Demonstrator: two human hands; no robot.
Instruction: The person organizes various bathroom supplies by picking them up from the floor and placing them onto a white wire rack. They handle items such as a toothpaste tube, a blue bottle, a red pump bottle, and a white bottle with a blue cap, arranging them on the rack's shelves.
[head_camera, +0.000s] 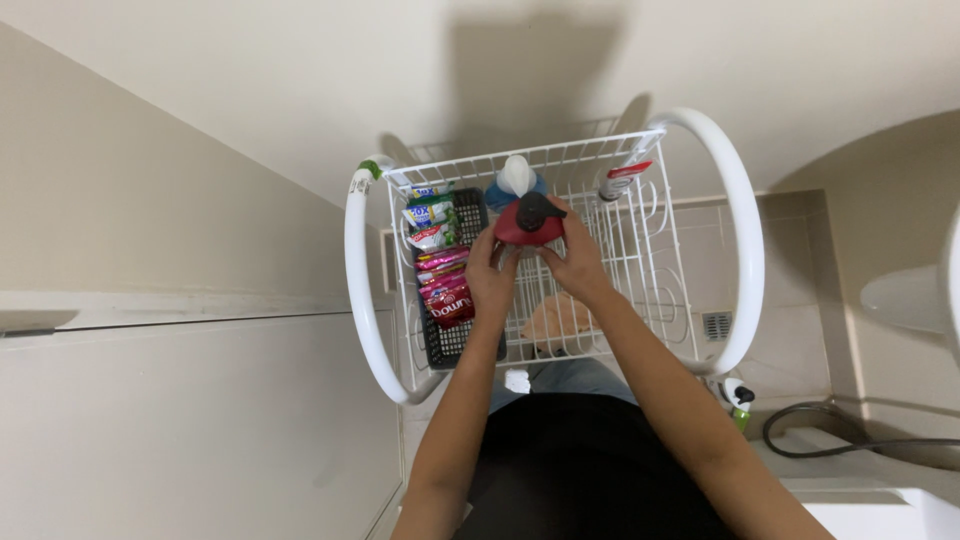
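Over the white wire rack, your left hand and right hand close together around the red spray bottle, held above the shelf beside the blue bottle. A loose grip could drop it through onto the black basket of sachets.

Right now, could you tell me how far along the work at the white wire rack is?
Already in place: pouches fill the black basket on the white wire rack, with a blue white-capped bottle and a tube at the back. In hand: the left hand and right hand both grip a red bottle with a dark cap. Left: the red bottle has yet to be released.
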